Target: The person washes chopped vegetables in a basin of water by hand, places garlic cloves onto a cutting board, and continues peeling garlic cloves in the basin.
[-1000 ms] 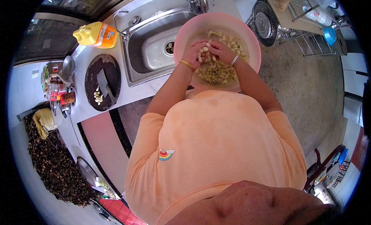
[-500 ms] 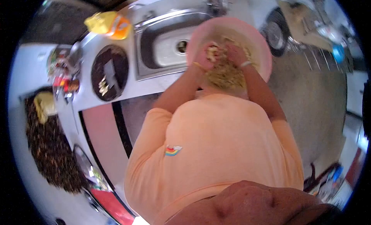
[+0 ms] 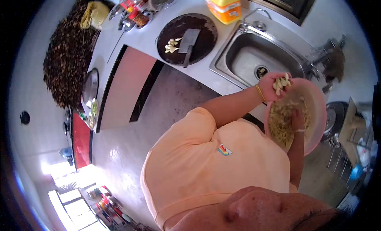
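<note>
Garlic cloves [image 3: 281,84], pale and peeled-looking, sit in a small heap in the person's left hand [image 3: 270,81], the palm turned up and the fingers curled around them, so that hand is plainly grasping its load. It is just at the rim of a pink basin [image 3: 318,100], on the side nearest the steel sink [image 3: 246,58]; a yellow bangle [image 3: 260,93] circles the wrist. The right hand [image 3: 297,117] is down inside the basin, fingers among a thick litter of garlic pieces and skins [image 3: 281,121]; whether it clutches any of them I cannot tell from here. A pale band [image 3: 299,130] shows on that wrist.

Over on the white countertop [image 3: 147,44], left of the sink, lies a round dark chopping board [image 3: 206,44]. A cleaver [image 3: 189,38] rests flat on it, handle pointing to the counter's near edge, and just beside the blade lie more cloves [image 3: 171,45]. Near the board and the sink stands a yellow jug [image 3: 223,0] with orange on its lower part.
</note>
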Action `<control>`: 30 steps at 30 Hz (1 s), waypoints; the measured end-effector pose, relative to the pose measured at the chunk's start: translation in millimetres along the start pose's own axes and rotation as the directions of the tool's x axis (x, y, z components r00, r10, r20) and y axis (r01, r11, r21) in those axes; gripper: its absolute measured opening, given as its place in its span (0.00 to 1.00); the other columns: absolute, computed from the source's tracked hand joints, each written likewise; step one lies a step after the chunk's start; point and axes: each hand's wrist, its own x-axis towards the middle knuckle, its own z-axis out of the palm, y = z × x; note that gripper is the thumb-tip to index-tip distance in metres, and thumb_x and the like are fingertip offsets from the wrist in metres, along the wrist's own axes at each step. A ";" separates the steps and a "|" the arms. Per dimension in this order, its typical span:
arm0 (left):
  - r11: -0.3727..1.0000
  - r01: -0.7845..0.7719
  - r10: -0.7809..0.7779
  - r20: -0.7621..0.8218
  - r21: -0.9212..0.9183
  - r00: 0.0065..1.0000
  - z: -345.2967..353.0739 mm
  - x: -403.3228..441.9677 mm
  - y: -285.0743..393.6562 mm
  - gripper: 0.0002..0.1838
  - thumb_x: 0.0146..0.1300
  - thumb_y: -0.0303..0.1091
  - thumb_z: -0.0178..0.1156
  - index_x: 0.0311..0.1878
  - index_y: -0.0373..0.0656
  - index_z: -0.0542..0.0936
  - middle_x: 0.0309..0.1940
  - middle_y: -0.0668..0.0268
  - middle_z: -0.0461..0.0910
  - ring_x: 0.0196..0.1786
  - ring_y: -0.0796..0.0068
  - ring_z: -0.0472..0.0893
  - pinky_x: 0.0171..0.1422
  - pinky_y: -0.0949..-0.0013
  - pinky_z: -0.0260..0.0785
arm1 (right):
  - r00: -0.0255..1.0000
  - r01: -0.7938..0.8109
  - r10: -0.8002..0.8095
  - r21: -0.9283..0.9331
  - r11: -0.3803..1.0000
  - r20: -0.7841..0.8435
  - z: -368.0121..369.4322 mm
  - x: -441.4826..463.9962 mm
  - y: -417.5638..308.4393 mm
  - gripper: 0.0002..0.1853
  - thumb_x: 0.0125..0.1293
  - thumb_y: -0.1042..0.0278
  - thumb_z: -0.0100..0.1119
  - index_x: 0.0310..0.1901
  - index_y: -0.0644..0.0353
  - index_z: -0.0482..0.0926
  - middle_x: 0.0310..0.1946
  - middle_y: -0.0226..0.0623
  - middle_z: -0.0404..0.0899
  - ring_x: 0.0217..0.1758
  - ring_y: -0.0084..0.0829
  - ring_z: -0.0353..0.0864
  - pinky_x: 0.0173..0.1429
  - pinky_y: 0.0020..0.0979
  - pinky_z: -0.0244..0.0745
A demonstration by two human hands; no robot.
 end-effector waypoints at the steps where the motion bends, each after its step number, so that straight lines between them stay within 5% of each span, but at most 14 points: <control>1: 0.996 -0.091 0.091 -0.019 0.008 0.996 3.2 -15.6 11.8 0.09 0.60 0.37 0.52 0.40 0.46 0.76 0.37 0.62 0.75 0.33 0.69 0.75 0.28 0.72 0.67 | 0.990 0.127 -0.139 -0.219 0.967 -0.038 0.7 18.9 42.0 0.21 0.68 0.64 0.45 0.61 0.61 0.64 0.59 0.41 0.65 0.56 0.34 0.69 0.57 0.33 0.66; 2: 0.984 -0.179 0.180 -0.036 0.010 0.983 5.1 -33.9 31.3 0.09 0.60 0.37 0.52 0.40 0.46 0.76 0.37 0.62 0.75 0.33 0.69 0.75 0.28 0.72 0.68 | 0.958 0.216 -0.275 -0.440 0.872 -0.076 1.7 37.7 83.2 0.22 0.68 0.63 0.45 0.62 0.62 0.63 0.60 0.43 0.64 0.58 0.37 0.67 0.59 0.34 0.63; 4: 0.951 -0.309 0.309 -0.030 0.012 0.951 -5.1 -76.8 70.6 0.09 0.58 0.37 0.53 0.40 0.46 0.75 0.38 0.63 0.74 0.33 0.72 0.74 0.29 0.72 0.68 | 0.937 0.204 -0.338 -0.924 0.322 0.089 7.0 34.7 73.9 0.23 0.69 0.60 0.43 0.62 0.62 0.62 0.62 0.45 0.61 0.62 0.43 0.61 0.66 0.37 0.56; 8: 0.816 -0.562 0.579 -0.179 0.139 0.796 -32.9 -174.3 154.0 0.09 0.57 0.36 0.54 0.39 0.45 0.74 0.35 0.63 0.75 0.30 0.72 0.74 0.26 0.73 0.65 | 0.982 -0.087 0.179 -0.719 0.690 0.054 5.3 20.2 13.8 0.24 0.70 0.59 0.40 0.63 0.64 0.60 0.65 0.43 0.56 0.67 0.46 0.53 0.71 0.38 0.50; 10: 0.717 -0.660 0.692 -0.336 0.223 0.639 -47.7 -224.9 197.5 0.10 0.57 0.36 0.54 0.39 0.43 0.74 0.33 0.61 0.76 0.30 0.71 0.73 0.26 0.72 0.65 | 0.985 0.073 0.158 -0.996 -0.058 0.063 19.6 26.5 38.9 0.23 0.70 0.58 0.41 0.60 0.63 0.65 0.66 0.43 0.55 0.68 0.44 0.53 0.71 0.36 0.49; 11: 0.666 -0.679 0.733 -0.439 0.308 0.519 -41.4 -246.9 215.8 0.07 0.56 0.35 0.55 0.35 0.45 0.75 0.28 0.63 0.76 0.25 0.71 0.74 0.23 0.72 0.65 | 0.985 0.072 0.159 -0.995 -0.074 0.060 25.1 30.6 37.0 0.23 0.70 0.58 0.41 0.60 0.63 0.65 0.66 0.43 0.55 0.68 0.44 0.53 0.71 0.36 0.49; 12: 0.635 -0.714 0.750 -0.456 0.295 0.478 -44.7 -269.5 234.9 0.06 0.56 0.36 0.56 0.34 0.45 0.75 0.26 0.64 0.75 0.24 0.72 0.73 0.22 0.72 0.64 | 0.956 0.223 0.263 -0.906 -0.360 0.130 28.3 37.0 42.8 0.22 0.67 0.66 0.42 0.61 0.62 0.63 0.62 0.45 0.60 0.63 0.45 0.61 0.69 0.37 0.54; 14: 0.521 -0.737 0.824 -0.479 0.431 0.303 -62.7 -309.9 276.6 0.06 0.56 0.36 0.56 0.32 0.45 0.73 0.24 0.66 0.74 0.23 0.73 0.73 0.21 0.74 0.63 | 0.910 0.372 0.386 -0.712 -0.595 0.152 30.5 40.3 64.8 0.24 0.63 0.74 0.44 0.62 0.60 0.61 0.59 0.47 0.65 0.58 0.45 0.68 0.67 0.38 0.59; 16: 0.391 -0.597 0.885 -0.465 0.700 0.035 -70.8 -335.5 316.7 0.07 0.55 0.35 0.58 0.33 0.44 0.74 0.22 0.69 0.73 0.23 0.77 0.73 0.20 0.74 0.64 | 0.996 0.044 -0.083 -0.995 0.093 0.036 9.9 50.5 116.5 0.22 0.65 0.70 0.41 0.62 0.59 0.62 0.61 0.42 0.64 0.62 0.43 0.64 0.70 0.39 0.53; 17: 0.277 -0.467 0.927 -0.362 0.840 -0.102 -79.3 -341.9 334.8 0.07 0.55 0.34 0.59 0.35 0.44 0.75 0.23 0.69 0.75 0.26 0.77 0.75 0.21 0.73 0.66 | 0.996 0.036 -0.082 -0.996 0.084 0.029 9.3 53.4 111.5 0.22 0.65 0.70 0.41 0.62 0.59 0.62 0.61 0.42 0.64 0.62 0.43 0.64 0.70 0.39 0.53; 20: -0.003 0.329 0.969 0.085 0.944 -0.233 -122.5 -360.6 405.9 0.11 0.54 0.36 0.59 0.37 0.39 0.76 0.28 0.58 0.78 0.34 0.59 0.79 0.36 0.62 0.72 | 0.955 -0.283 0.149 -0.648 0.707 -0.255 19.7 43.9 69.6 0.23 0.66 0.67 0.41 0.64 0.57 0.61 0.65 0.37 0.59 0.67 0.38 0.57 0.71 0.39 0.50; 23: -0.319 0.646 0.868 0.488 0.693 -0.095 -105.8 -339.8 413.5 0.10 0.56 0.36 0.57 0.39 0.42 0.75 0.39 0.55 0.75 0.43 0.53 0.76 0.46 0.58 0.70 | 0.912 -0.383 0.277 -0.389 0.838 -0.302 31.6 30.0 48.9 0.22 0.66 0.67 0.42 0.63 0.57 0.62 0.61 0.37 0.62 0.62 0.36 0.61 0.64 0.37 0.55; 26: -0.336 0.837 0.897 0.417 0.431 0.146 -104.4 -323.3 404.1 0.11 0.56 0.41 0.56 0.41 0.49 0.75 0.45 0.60 0.73 0.49 0.56 0.73 0.52 0.52 0.65 | 0.902 -0.399 0.313 -0.296 0.868 -0.298 37.7 20.9 37.5 0.21 0.66 0.68 0.43 0.61 0.57 0.63 0.58 0.37 0.66 0.57 0.34 0.65 0.57 0.34 0.59; 30: -0.358 0.871 0.904 0.358 0.336 0.234 -96.7 -316.3 398.6 0.20 0.54 0.46 0.57 0.49 0.52 0.73 0.53 0.60 0.69 0.58 0.55 0.67 0.59 0.47 0.58 | 0.895 -0.406 0.344 -0.202 0.891 -0.283 41.5 13.7 24.2 0.20 0.66 0.69 0.45 0.60 0.57 0.65 0.53 0.37 0.70 0.50 0.31 0.70 0.48 0.31 0.66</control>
